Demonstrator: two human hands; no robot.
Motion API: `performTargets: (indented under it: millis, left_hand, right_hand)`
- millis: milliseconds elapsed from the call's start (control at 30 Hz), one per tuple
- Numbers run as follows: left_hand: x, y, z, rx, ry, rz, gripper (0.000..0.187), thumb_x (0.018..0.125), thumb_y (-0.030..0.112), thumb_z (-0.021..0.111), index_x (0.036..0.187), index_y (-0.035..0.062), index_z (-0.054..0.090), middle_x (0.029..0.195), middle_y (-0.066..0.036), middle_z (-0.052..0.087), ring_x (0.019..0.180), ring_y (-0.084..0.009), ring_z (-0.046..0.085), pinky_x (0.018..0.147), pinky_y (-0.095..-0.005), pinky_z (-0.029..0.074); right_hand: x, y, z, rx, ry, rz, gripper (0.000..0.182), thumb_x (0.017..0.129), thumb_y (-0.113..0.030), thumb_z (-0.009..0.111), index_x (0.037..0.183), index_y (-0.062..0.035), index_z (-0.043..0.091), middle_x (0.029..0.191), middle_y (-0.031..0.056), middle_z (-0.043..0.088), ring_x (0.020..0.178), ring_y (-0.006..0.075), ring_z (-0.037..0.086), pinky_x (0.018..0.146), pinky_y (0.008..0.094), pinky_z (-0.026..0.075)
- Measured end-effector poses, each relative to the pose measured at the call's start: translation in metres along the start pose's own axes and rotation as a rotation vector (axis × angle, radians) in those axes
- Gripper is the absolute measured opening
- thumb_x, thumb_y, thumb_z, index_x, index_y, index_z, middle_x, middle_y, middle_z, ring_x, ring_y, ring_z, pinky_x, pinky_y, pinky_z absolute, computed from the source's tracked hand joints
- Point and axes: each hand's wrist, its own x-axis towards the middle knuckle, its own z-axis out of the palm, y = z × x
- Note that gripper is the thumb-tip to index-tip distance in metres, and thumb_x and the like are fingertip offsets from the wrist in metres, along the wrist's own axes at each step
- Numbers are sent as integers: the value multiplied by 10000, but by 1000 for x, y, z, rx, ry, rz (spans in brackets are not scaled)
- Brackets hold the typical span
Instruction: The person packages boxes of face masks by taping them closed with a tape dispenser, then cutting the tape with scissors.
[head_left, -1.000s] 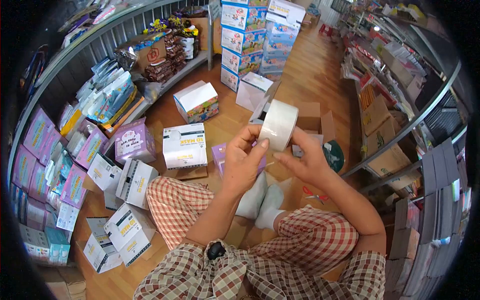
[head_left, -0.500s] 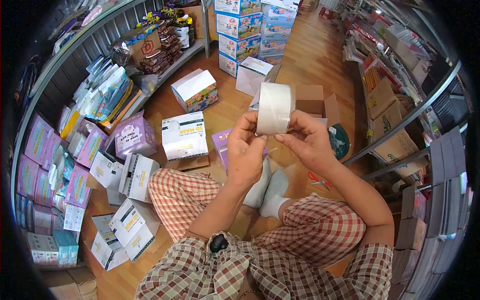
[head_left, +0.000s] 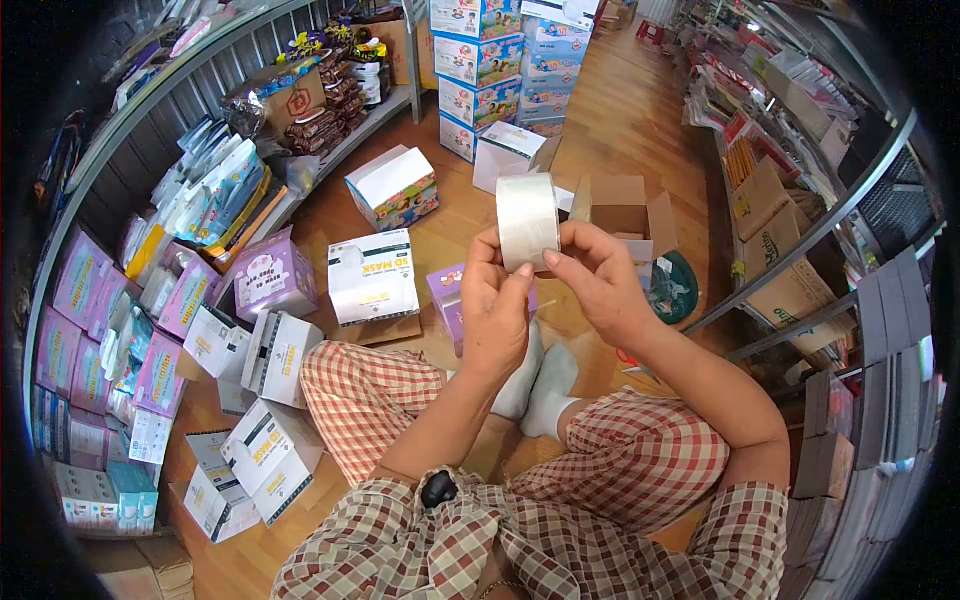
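A wide roll of clear tape (head_left: 528, 217) is held up in front of me, its rounded outer face toward the camera. My left hand (head_left: 495, 305) grips its left side, the thumb on the lower edge. My right hand (head_left: 598, 280) pinches the lower right edge between thumb and fingers. Below the hands, a purple box (head_left: 446, 296) stands on the floor, partly hidden by my left hand. Red-handled scissors (head_left: 627, 358) lie below my right forearm, mostly covered.
White mask boxes (head_left: 373, 278) and a purple box (head_left: 274, 278) stand at left. An open carton (head_left: 618, 212) and a green round item (head_left: 672, 287) are beyond my right hand. Stacked boxes (head_left: 478, 60) rise ahead. Shelves (head_left: 385, 112) line both sides.
The tape roll and both hands have moved a little left and slightly down. My right hand has moved closer to my left. My right forearm now covers more of the scissors.
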Motion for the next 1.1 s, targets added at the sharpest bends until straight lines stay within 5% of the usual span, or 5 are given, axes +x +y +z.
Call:
performTargets:
  millis: [300, 500, 567, 833, 1100]
  left_hand:
    - [-1, 3, 2, 16, 1, 39, 365, 803, -54, 418, 1162, -6, 371, 1093, -114, 495, 1007, -144, 500, 896, -285, 387]
    - [1, 2, -6, -7, -9, 9, 340, 858, 36, 437, 1185, -19, 360, 1113, -137, 497, 1020, -191, 510, 926, -348, 395]
    - [-2, -2, -7, 108, -64, 94, 326, 871, 20, 409, 1193, -7, 363, 1118, -99, 484, 1016, -131, 468, 902, -278, 367]
    - [-7, 0, -7, 220, -97, 180, 357, 858, -10, 371, 1213, -16, 337, 1149, -117, 452, 1033, -146, 461, 898, -282, 363]
    - [-3, 13, -11, 291, -108, 137, 304, 895, 51, 387, 1191, -18, 367, 1100, -108, 490, 1008, -143, 482, 910, -297, 374]
  right_hand:
    - [2, 3, 10, -20, -22, -116, 202, 772, 12, 467, 961, 2, 538, 901, 28, 550, 819, 71, 506, 705, 229, 432]
    - [1, 2, 11, -22, -45, -70, 175, 817, -8, 508, 990, 12, 530, 916, 28, 540, 849, 75, 493, 720, 231, 427]
    - [2, 1, 11, -23, -45, -79, 173, 833, -22, 509, 1000, 16, 529, 912, 28, 535, 851, 80, 491, 724, 237, 426]
    - [0, 2, 10, -187, -51, -172, 239, 781, -11, 488, 1015, 23, 526, 918, 85, 528, 866, 129, 505, 758, 269, 428]
    - [3, 1, 7, -671, -51, -566, 233, 659, 19, 519, 891, 14, 501, 866, 165, 479, 803, 339, 453, 696, 392, 406]
